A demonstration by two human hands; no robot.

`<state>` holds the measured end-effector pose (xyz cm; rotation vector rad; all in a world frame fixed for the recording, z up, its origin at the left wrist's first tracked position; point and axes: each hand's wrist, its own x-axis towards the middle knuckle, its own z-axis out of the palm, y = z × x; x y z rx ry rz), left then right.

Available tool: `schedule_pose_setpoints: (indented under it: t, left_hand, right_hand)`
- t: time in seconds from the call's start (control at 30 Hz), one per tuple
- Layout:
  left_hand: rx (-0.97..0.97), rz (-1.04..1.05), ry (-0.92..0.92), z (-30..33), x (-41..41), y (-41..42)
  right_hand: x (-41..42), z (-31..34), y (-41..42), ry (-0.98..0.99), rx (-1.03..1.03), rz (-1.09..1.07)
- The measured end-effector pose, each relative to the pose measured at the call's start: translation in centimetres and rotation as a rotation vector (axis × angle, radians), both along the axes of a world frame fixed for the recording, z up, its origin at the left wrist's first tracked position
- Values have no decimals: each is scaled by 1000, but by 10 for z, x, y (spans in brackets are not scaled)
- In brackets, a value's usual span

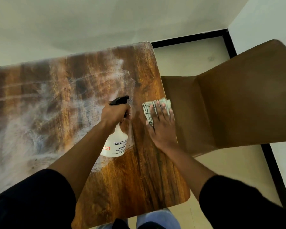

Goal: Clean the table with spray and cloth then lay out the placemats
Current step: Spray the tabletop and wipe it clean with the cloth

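A wooden table [139,179] fills the middle of the view, its left and middle streaked with whitish wet smears. My left hand [115,113] grips the neck and black trigger of a white spray bottle [116,142], held over the table with its nozzle pointing right. My right hand [162,124] lies flat with straight fingers on a white cloth with dark stripes [147,111], pressing it to the table near the right edge. No placemats are in view.
A brown chair [238,104] stands right against the table's right edge, its seat just beyond the cloth. A white wall runs behind the table. Pale floor tiles with a black border [274,162] lie to the right.
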<state>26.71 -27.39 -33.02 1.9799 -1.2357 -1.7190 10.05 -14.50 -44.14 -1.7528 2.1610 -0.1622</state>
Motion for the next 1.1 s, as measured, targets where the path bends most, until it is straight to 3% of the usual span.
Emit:
schedule_pose_setpoints:
  t: [0.23,0.73,1.1]
  left_hand:
    - [-2,-23,36,0,-4,1]
    - [-31,35,40,2,-12,-46]
    - [-40,-1,43,-4,7,-62]
  right_hand:
    - [10,4,15,15,54,-50]
    - [-55,10,-214,-8,176,-33]
    - [-33,1,-142,16,41,-7]
